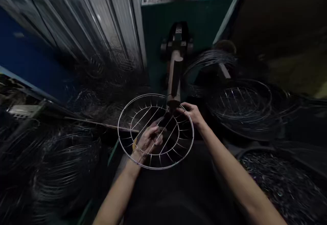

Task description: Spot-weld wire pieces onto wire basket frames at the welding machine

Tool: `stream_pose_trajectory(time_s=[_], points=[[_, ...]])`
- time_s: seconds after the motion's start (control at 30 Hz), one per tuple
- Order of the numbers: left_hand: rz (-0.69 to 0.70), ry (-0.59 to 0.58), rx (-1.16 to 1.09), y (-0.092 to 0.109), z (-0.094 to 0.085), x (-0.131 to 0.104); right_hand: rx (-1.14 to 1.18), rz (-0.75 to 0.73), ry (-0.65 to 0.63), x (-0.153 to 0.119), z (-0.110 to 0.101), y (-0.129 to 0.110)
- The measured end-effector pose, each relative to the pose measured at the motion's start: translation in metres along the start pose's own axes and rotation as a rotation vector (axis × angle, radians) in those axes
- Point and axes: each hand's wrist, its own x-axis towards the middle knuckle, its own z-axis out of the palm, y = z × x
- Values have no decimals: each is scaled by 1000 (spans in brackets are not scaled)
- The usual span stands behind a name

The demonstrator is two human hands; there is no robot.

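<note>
A round wire basket (160,168) with two rings, short spokes and several parallel bars is tilted towards me beneath the tip of a machine arm (176,78). My right hand (192,113) is closed on the basket's far right rim, next to the arm's end. Seen through the bars, my left hand (150,139) is closed, its fingertips pinched near the centre below the arm tip. Whatever lies between those fingers is too dark and blurred to name.
A green machine body (158,24) rises behind the arm. To the right, wire rings and baskets (237,99) are heaped above a container of small metal pieces (278,180). Stacked wire rings (61,170) fill the left. Corrugated sheeting (102,13) stands at the back left.
</note>
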Motion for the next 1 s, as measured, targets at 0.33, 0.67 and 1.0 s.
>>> stream_pose_trajectory(time_s=[0.33, 0.67, 1.0], points=[[13, 26, 100, -3, 10, -2, -27, 21, 62, -31, -11, -5], [184, 127, 90, -16, 20, 3, -32, 7, 46, -21, -4, -6], [205, 140, 71, -22, 18, 2, 11, 15, 30, -12, 2, -8]])
